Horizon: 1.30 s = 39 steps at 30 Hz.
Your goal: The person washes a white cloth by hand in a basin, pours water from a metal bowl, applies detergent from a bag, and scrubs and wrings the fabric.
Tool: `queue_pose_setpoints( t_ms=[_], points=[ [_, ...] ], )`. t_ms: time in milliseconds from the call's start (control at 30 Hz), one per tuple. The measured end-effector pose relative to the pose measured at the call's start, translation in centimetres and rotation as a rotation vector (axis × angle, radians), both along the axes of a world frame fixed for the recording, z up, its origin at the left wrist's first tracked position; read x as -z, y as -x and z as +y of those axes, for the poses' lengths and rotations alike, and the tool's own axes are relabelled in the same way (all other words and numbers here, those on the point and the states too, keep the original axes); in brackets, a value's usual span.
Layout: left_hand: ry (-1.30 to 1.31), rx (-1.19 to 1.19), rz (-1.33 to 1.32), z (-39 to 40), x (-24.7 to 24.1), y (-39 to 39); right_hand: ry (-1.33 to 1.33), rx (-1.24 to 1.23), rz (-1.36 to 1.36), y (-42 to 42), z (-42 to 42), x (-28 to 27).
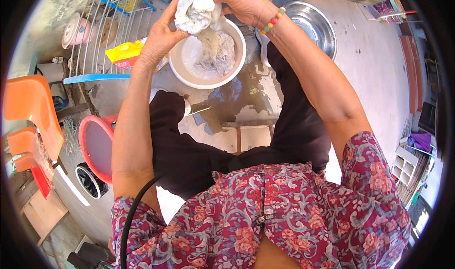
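Note:
Above a cream plastic basin (239, 69), both hands grip a bunched white cloth (196, 11). My left hand (164, 34) has hold of its left and lower side. On the upper right side, my right hand (240, 2) clasps it, with a beaded bracelet at the wrist. A greyish wet part of fabric (209, 43) hangs down below the bundle into the basin. Crumpled grey-white cloth (224, 55) lies there in cloudy, soapy-looking water (192, 57); whether it is one piece with the held cloth I cannot tell.
A shiny metal basin (325, 30) stands to the right on the concrete floor. Left are a yellow and red plastic packet (124, 53), a blue-edged wire rack (96, 78), a pink-rimmed tub (96, 148) and orange chairs (32, 105). Water wets the floor (227, 101) between my feet.

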<state>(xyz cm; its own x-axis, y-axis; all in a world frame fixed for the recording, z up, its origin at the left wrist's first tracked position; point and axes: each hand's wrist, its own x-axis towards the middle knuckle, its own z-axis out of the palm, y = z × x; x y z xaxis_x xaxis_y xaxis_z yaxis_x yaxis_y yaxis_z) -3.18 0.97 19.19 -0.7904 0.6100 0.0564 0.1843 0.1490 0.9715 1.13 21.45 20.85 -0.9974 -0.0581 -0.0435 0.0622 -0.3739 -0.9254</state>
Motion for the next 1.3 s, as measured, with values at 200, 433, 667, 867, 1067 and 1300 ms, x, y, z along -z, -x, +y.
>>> queue_pose_setpoints(
  t_ms=[200,433,667,867,1067,1300],
  points=[
    [0.097,-0.082,0.031,-0.9,-1.8,2.0,-0.061,0.008,0.032,1.7,-0.8,-0.5],
    [-0.153,-0.184,-0.339,-0.6,-1.6,0.5,0.031,-0.061,-0.054,3.7,-1.9,-1.3],
    [0.027,-0.05,-0.197,-1.0,-3.0,-0.9,0.303,-0.102,-0.003,8.2,-1.2,2.4],
    [-0.214,-0.147,-0.49,-2.8,-4.3,-1.5,-0.099,0.162,-0.252,8.2,-3.8,2.5],
    [-0.291,-0.071,-0.68,-3.2,-2.9,-0.1,-0.322,-0.07,-0.232,4.7,-2.0,-1.3],
    [-0.48,0.119,-0.672,-3.7,-4.3,0.5,-0.842,-0.415,0.26,3.8,-3.5,0.0]
  ],
)
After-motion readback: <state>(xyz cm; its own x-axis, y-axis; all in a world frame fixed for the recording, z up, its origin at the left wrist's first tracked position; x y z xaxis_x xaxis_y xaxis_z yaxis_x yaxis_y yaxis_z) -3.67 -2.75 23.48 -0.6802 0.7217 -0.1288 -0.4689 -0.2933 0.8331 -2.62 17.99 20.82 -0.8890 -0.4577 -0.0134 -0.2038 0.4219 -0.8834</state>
